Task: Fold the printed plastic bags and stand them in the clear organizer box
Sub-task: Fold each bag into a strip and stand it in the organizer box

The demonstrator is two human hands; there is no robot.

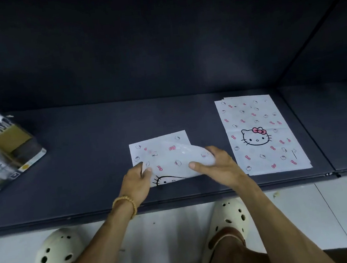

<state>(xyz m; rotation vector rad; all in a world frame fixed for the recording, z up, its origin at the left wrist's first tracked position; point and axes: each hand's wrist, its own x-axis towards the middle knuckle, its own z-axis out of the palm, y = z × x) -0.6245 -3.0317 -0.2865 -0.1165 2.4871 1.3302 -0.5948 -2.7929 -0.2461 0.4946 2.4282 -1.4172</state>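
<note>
the dark shelf [86, 162] carries everything. a stack of flat printed bags [263, 134], count unclear, lies toward its right front corner, long axis front to back, nearer the right hand [219, 165]. one bag [166, 157] sits at the front edge mid-fold; both the right hand and the left hand [136, 178] pinch its lifted near edge. one box of folded items [2, 145] stands at the left edge.

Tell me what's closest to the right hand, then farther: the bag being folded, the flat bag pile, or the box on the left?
1. Bag being folded: held by the right hand.
2. Flat bag pile: just right.
3. Box: far left.
</note>
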